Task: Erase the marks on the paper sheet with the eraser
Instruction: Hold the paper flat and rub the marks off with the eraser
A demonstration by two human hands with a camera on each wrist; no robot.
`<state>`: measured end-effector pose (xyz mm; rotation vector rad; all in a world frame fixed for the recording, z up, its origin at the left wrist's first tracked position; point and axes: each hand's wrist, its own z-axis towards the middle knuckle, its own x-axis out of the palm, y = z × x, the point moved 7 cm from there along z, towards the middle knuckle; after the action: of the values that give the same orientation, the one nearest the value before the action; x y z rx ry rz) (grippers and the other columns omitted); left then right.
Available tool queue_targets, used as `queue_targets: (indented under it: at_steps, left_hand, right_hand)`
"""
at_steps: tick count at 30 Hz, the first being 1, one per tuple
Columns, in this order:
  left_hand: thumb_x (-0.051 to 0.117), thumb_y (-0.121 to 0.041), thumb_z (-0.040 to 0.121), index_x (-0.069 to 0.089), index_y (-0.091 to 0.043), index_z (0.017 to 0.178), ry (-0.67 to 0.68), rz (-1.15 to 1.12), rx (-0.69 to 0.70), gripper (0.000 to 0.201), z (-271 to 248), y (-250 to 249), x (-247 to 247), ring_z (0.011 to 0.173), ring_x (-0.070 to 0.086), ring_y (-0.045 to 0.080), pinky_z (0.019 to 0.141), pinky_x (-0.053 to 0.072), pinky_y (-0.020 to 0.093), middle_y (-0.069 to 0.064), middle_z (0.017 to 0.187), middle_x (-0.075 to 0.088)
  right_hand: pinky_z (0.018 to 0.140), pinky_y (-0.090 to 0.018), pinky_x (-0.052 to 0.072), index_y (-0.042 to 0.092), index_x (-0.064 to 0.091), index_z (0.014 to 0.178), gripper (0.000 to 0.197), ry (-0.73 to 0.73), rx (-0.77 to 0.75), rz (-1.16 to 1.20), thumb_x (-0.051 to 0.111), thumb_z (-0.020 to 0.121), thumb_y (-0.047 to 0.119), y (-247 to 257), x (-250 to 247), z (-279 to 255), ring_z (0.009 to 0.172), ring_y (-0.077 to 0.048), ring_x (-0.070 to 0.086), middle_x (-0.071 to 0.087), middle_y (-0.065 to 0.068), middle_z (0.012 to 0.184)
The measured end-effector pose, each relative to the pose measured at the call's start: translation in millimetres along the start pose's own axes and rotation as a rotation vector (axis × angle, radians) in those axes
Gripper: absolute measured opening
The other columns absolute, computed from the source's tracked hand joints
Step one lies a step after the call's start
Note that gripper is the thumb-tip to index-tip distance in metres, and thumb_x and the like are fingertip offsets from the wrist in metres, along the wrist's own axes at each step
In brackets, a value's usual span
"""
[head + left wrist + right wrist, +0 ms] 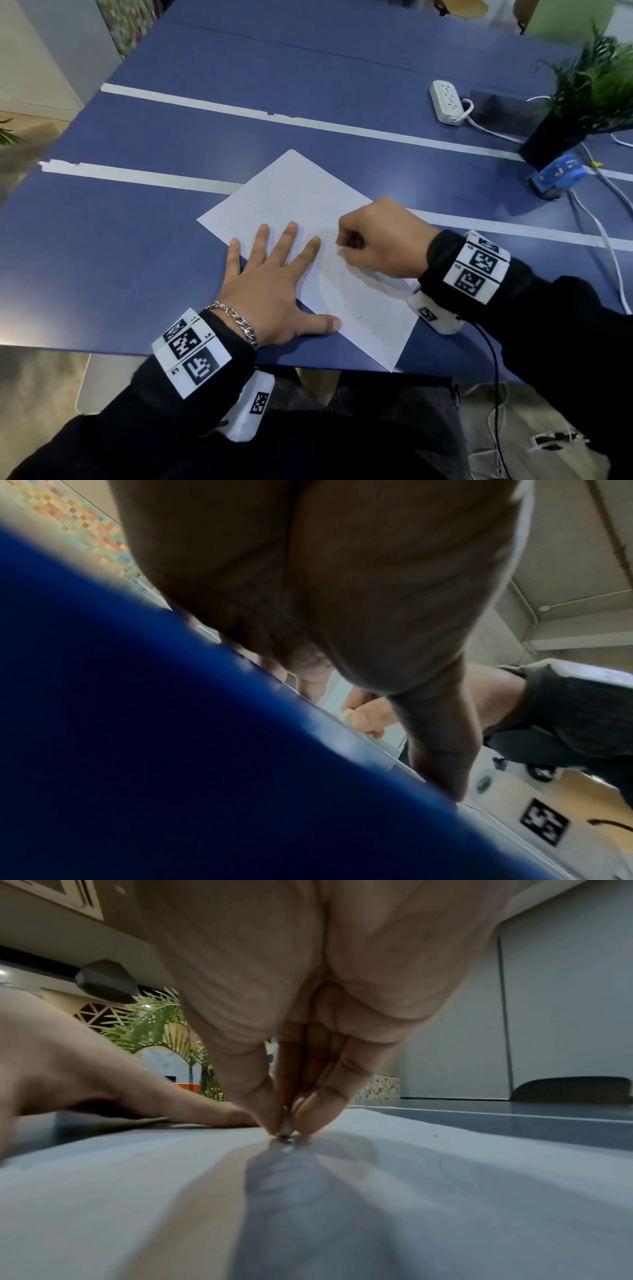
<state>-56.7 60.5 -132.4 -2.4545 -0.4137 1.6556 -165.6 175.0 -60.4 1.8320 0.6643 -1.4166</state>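
A white paper sheet lies at an angle on the blue table, with a few faint pencil marks on it. My left hand lies flat with spread fingers, pressing the sheet's near left part down. My right hand pinches a small eraser between thumb and fingertips, its tip touching the paper sheet just right of the left index finger. The eraser is nearly hidden by my fingers in the head view. In the left wrist view the palm fills the frame above the table edge.
A white power strip, a dark phone, a potted plant and a blue tape dispenser with cables sit at the table's far right. White tape strips cross the table behind the sheet.
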Motion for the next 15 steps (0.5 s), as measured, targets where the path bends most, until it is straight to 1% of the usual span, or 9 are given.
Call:
queue_targets:
  at_steps: [2,5,6,8,9,11,12,13,15]
  left_hand:
    - [0.046,-0.102,0.067,-0.022,-0.051,0.159,0.002,0.002,0.005,0.125,0.0,1.1,-0.8,0.153,-0.037,0.024,0.121,-0.020,0.062,-0.014,0.166,-0.037]
    - [0.047,-0.102,0.066,-0.022,-0.053,0.158,0.010,0.001,0.016,0.125,0.2,2.7,-3.0,0.154,-0.036,0.023,0.122,-0.020,0.061,-0.015,0.166,-0.037]
    - [0.049,-0.101,0.066,-0.021,-0.053,0.158,0.013,0.000,0.019,0.125,-0.5,3.5,-4.5,0.154,-0.035,0.024,0.122,-0.019,0.061,-0.015,0.166,-0.036]
    - [0.053,-0.099,0.066,-0.019,-0.053,0.159,0.018,0.004,0.019,0.126,-3.4,6.4,-8.5,0.155,-0.032,0.024,0.123,-0.019,0.060,-0.015,0.167,-0.034]
    - [0.054,-0.097,0.066,-0.017,-0.052,0.160,0.022,0.017,0.015,0.126,-5.9,8.7,-11.0,0.156,-0.031,0.025,0.123,-0.018,0.060,-0.014,0.168,-0.032]
    - [0.054,-0.096,0.066,-0.013,-0.049,0.162,0.023,0.055,-0.004,0.127,-11.9,15.1,-17.2,0.157,-0.029,0.025,0.125,-0.017,0.058,-0.010,0.171,-0.028]
    - [0.053,-0.097,0.066,-0.012,-0.047,0.163,0.015,0.068,-0.015,0.127,-14.5,17.6,-22.2,0.157,-0.028,0.025,0.125,-0.017,0.056,-0.007,0.172,-0.025]
    - [0.054,-0.097,0.066,-0.011,-0.046,0.163,0.002,0.068,-0.020,0.127,-17.0,19.6,-28.1,0.158,-0.027,0.025,0.126,-0.016,0.054,-0.004,0.173,-0.023]
    - [0.058,-0.094,0.069,-0.013,-0.046,0.163,-0.033,0.046,0.007,0.127,-18.7,18.3,-42.0,0.158,-0.026,0.024,0.128,-0.013,0.049,-0.002,0.173,-0.023]
  right_hand:
    - [0.070,-0.031,0.055,0.024,0.070,0.085,0.008,0.001,-0.009,-0.016,0.062,0.084,0.024,3.2,2.2,-5.2,0.066,-0.008,0.056,0.068,0.012,0.073]
    - [0.070,-0.022,0.051,0.026,0.072,0.089,0.009,0.122,-0.062,0.007,0.065,0.085,0.027,15.1,7.3,-24.5,0.070,-0.005,0.059,0.070,0.014,0.077]
    - [0.071,-0.021,0.052,0.025,0.074,0.090,0.008,0.103,-0.029,0.026,0.067,0.085,0.028,7.1,-0.5,-29.0,0.070,-0.005,0.061,0.072,0.015,0.078]
    - [0.074,-0.023,0.054,0.024,0.076,0.089,0.006,-0.062,0.102,0.085,0.073,0.085,0.027,-26.6,-25.7,-38.5,0.070,-0.003,0.066,0.073,0.015,0.076]
    - [0.074,-0.022,0.055,0.024,0.076,0.087,0.005,-0.161,0.173,0.114,0.076,0.084,0.027,-45.4,-38.6,-46.8,0.070,-0.003,0.067,0.072,0.015,0.074]
    - [0.069,-0.011,0.050,0.025,0.076,0.083,0.006,-0.307,0.277,0.187,0.079,0.083,0.031,-74.9,-55.9,-69.1,0.071,0.000,0.068,0.072,0.017,0.071]
    - [0.067,-0.007,0.047,0.026,0.076,0.082,0.007,-0.344,0.307,0.226,0.080,0.083,0.032,-83.1,-59.0,-80.0,0.070,0.000,0.068,0.072,0.017,0.071]
    - [0.066,-0.007,0.046,0.027,0.076,0.082,0.008,-0.359,0.331,0.261,0.081,0.083,0.033,-87.5,-58.5,-89.0,0.070,0.000,0.068,0.073,0.018,0.071]
    - [0.066,-0.012,0.049,0.028,0.075,0.080,0.008,-0.347,0.358,0.291,0.081,0.083,0.032,-88.7,-52.4,-100.1,0.069,-0.002,0.068,0.073,0.018,0.073]
